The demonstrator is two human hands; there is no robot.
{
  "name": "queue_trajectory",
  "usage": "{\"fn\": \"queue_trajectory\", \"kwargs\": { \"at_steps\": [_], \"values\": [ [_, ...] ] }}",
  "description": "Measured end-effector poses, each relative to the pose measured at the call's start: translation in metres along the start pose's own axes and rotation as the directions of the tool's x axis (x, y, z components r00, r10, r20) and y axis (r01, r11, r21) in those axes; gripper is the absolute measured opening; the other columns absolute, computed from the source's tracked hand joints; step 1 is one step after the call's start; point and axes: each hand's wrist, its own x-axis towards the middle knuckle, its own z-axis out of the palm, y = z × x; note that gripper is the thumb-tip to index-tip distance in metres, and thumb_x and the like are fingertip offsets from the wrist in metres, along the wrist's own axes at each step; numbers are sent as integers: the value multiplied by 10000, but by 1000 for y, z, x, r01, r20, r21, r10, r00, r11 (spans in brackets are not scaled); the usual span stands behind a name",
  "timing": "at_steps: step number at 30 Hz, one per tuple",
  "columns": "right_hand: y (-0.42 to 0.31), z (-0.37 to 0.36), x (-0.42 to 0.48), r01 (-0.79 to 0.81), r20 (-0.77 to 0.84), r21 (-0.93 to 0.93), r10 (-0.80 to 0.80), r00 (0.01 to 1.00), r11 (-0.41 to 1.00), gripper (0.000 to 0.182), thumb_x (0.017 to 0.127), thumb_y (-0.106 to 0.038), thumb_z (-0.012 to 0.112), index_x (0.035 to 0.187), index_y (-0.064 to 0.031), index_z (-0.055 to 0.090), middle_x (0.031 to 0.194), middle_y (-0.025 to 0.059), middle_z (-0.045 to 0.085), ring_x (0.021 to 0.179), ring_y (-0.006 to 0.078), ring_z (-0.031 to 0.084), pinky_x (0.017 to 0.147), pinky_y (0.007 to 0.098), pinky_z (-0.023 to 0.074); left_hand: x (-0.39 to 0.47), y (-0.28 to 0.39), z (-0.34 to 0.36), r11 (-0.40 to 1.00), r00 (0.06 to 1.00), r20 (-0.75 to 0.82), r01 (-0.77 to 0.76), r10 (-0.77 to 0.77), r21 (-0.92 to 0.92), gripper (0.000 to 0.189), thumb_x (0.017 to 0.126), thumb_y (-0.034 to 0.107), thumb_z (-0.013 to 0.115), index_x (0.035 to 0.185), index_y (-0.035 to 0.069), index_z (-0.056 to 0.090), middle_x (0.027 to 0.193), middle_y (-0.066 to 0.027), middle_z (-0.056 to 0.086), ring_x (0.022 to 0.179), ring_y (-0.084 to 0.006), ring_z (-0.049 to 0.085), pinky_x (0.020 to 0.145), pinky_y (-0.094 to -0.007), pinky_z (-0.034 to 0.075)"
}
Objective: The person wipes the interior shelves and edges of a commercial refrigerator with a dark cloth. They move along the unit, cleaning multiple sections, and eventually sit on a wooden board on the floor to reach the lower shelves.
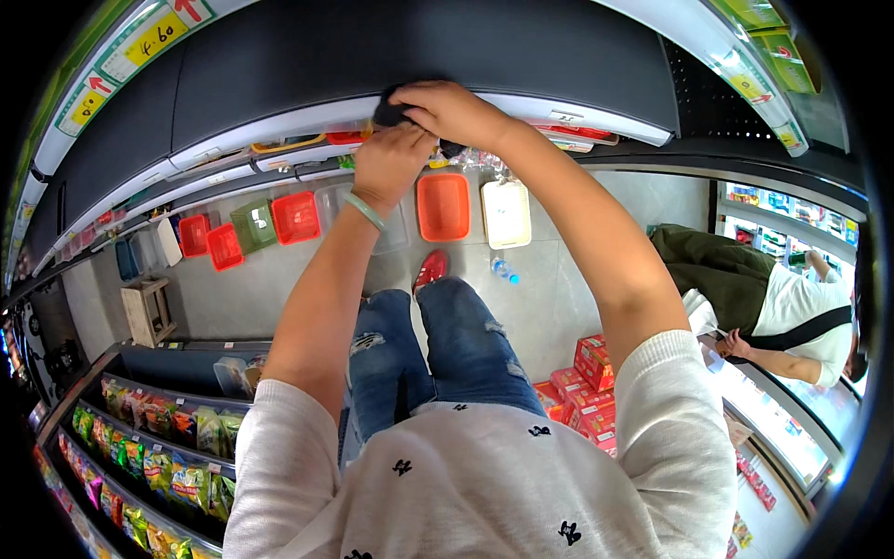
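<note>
In front of me, a dark cloth (pixel 390 110) is bunched at the white front edge of a black shelf (pixel 279 77). My right hand (pixel 447 108) is over the cloth with its fingers curled onto it. Just below, my left hand (pixel 394 157), with a pale green bangle (pixel 364 211) at the wrist, also grips the cloth. The two hands meet, and their fingers hide part of it. Another dark piece (pixel 451 148) shows beneath my right hand; I cannot tell whether it belongs to the same cloth.
Below the shelf, red baskets (pixel 296 218), an orange basket (pixel 444 207) and a cream tray (pixel 507 215) are on the floor. A plastic bottle (pixel 504 271) lies nearby. Red boxes (pixel 583 398) are stacked at right; a person (pixel 761 300) stands by lit coolers. A wooden stool (pixel 148 311) is left.
</note>
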Motion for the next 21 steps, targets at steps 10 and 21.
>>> {"fn": "queue_trajectory", "kwargs": {
  "at_steps": [10, 21],
  "values": [
    [14, -21, -49, -129, -160, -35, 122, 979, 991, 253, 886, -83, 608, 1134, -33, 597, 1097, 171, 646, 1007, 362, 611, 879, 396, 498, 11, -4, -18, 994, 999, 48, 1, 4, -107, 287, 792, 90, 586, 1061, 131, 675, 1026, -26, 701, 886, -185, 689, 728, -299, 558],
    [19, -47, -118, -362, -317, -60, 326, 890, 930, 256, 892, -96, 596, 1133, -9, 588, 1068, 192, 642, 974, 375, 612, 852, 382, 488, 17, -10, -26, 999, 984, 175, 43, -36, -33, 270, 790, 68, 577, 1047, 116, 643, 949, -58, 633, 879, -249, 656, 766, -349, 542]
  ]
}}
